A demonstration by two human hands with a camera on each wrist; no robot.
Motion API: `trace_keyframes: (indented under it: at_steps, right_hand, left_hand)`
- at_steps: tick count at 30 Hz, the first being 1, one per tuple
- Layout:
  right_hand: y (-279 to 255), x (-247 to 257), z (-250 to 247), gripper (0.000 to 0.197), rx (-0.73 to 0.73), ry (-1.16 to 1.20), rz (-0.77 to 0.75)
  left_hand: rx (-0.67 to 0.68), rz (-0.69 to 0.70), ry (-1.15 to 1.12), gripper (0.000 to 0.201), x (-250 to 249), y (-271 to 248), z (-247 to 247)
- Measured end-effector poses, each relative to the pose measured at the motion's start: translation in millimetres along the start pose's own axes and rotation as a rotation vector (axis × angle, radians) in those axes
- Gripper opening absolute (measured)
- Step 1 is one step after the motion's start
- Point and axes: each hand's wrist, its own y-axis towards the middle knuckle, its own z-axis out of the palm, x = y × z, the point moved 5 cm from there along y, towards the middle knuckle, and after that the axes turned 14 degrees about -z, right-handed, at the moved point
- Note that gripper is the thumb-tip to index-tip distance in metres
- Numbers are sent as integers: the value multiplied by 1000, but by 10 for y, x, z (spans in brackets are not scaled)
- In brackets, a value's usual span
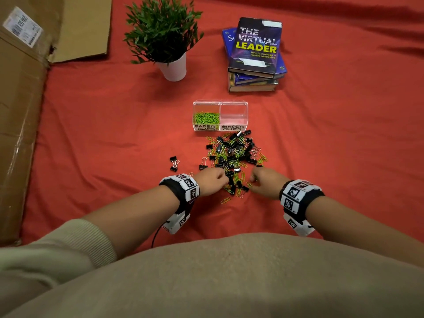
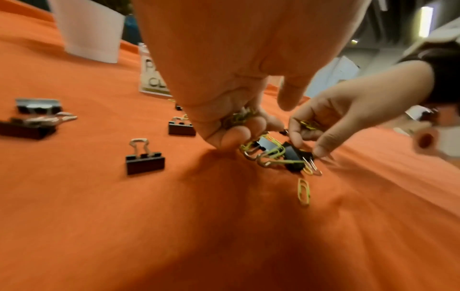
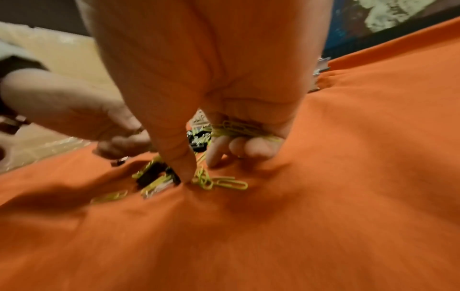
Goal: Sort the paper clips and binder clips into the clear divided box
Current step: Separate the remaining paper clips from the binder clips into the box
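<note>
Both hands, left hand (image 1: 212, 180) and right hand (image 1: 266, 181), clutch green paper clips (image 3: 234, 129); light, slippery wire, best pinched in bunches.

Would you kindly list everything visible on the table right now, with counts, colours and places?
Divided box: one, clear, mid-table; left half labelled paper clips, right half binder clips.
Boxed paper clips: many, green, left half; right half looks empty.
Mixed pile: many black binder clips and green paper clips, in front of the box.
Stray binder clips: two, black, left of the pile.
Plant: one, green in a white pot, far left of centre.
Books: a stack, blue and dark covers, far right of centre.
Cardboard: brown, far left.
Cloth: one, red-orange, covering the table.
Left hand: holds green paper clips at the pile's near edge.
Right hand: likewise holds green paper clips.
</note>
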Motion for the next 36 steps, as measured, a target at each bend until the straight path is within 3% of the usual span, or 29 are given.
trace_keyframes:
  at_steps: [5, 7, 13, 18, 22, 25, 29, 32, 34, 36]
  right_hand:
    - [-29, 64, 81, 19, -36, -112, -51]
    - [-50, 85, 125, 20, -47, -143, -48]
    - [-67, 205, 224, 33, 5, -291, -44]
    - [-53, 203, 125, 29, -24, -231, -59]
    - [-70, 78, -10, 23, -146, 48, 23]
    - [-52, -62, -78, 13, -237, 493, 125]
    - [-48, -127, -170, 19, -291, 998, 212]
    - [-81, -122, -188, 23, -341, 1371, 241]
    - [-108, -94, -183, 25, -322, 1504, 246]
    - [-117, -76, -145, 23, -297, 1589, 258]
  left_hand:
    - [-79, 160, 527, 25, -116, -96, 240]
    - [-119, 185, 612, 27, -134, -112, 271]
    - [-122, 202, 684, 22, -132, -152, 302]
    - [-100, 169, 378, 8, -37, -127, 157]
    - [-118, 115, 99, 5, 11, -115, -43]
    - [-113, 51, -12, 6, 38, -75, -110]
    - [-83, 5, -123, 24, -8, -73, -121]
    - [-70, 4, -105, 22, -73, -93, -61]
    - [-101, 28, -7, 14, -104, -102, 3]
    - [-137, 78, 136, 22, -123, -112, 70]
